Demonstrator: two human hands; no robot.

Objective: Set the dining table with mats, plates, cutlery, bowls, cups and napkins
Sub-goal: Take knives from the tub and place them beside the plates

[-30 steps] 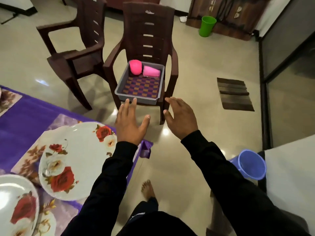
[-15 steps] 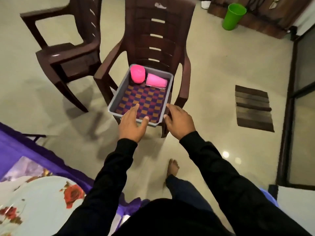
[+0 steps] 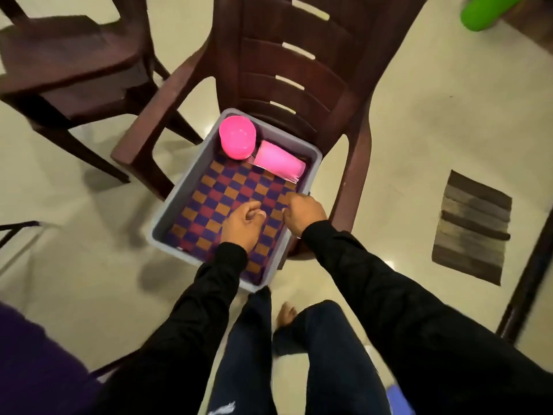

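A grey tray [image 3: 183, 184] stands on the seat of a dark brown plastic chair [image 3: 302, 70]. Inside it lies a checkered mat [image 3: 227, 191] in orange, red and blue. At the tray's far end a pink cup [image 3: 238, 140] stands upright, and a pink stack of cups [image 3: 279, 164] lies on its side beside it. Both my hands are down in the tray's near half. My left hand [image 3: 242, 224] has its fingers and thumb curled together on the mat. My right hand [image 3: 305, 211] curls its fingers down onto the mat by the tray's right wall.
A second brown chair [image 3: 74, 55] stands to the left. On the tiled floor are a green bin [image 3: 484, 13] at the top right and a striped floor mat [image 3: 472, 226] to the right. The purple tablecloth [image 3: 30, 369] edges in at the bottom left, and a blue bucket [image 3: 399, 399] shows at the bottom.
I have stepped from the table to the chair. Both hands went from open in the air to down inside the tray, fingers now curled on the checkered mat.
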